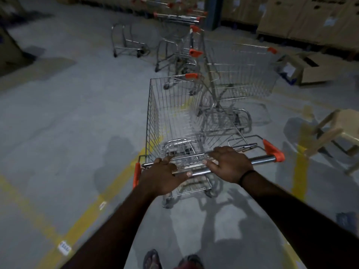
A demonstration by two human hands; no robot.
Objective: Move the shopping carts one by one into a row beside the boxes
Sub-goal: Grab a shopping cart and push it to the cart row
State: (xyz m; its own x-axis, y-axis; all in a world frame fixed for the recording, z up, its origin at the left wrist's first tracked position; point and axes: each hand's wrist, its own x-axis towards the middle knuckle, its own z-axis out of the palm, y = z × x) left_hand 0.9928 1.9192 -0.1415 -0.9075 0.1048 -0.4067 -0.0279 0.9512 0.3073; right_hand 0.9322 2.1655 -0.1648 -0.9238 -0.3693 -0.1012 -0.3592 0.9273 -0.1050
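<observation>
A wire shopping cart with orange corner caps stands right in front of me on the grey floor. My left hand grips the left part of its chrome handle bar. My right hand grips the bar further right, a dark band on its wrist. Just ahead, a second cart stands to the right with its basket facing right. More carts stand behind it in a loose line toward the stacked cardboard boxes along the far wall.
A beige plastic stool stands at the right. An open cardboard box lies on the floor at the far right. Yellow lines cross the floor. My sandalled feet show at the bottom edge.
</observation>
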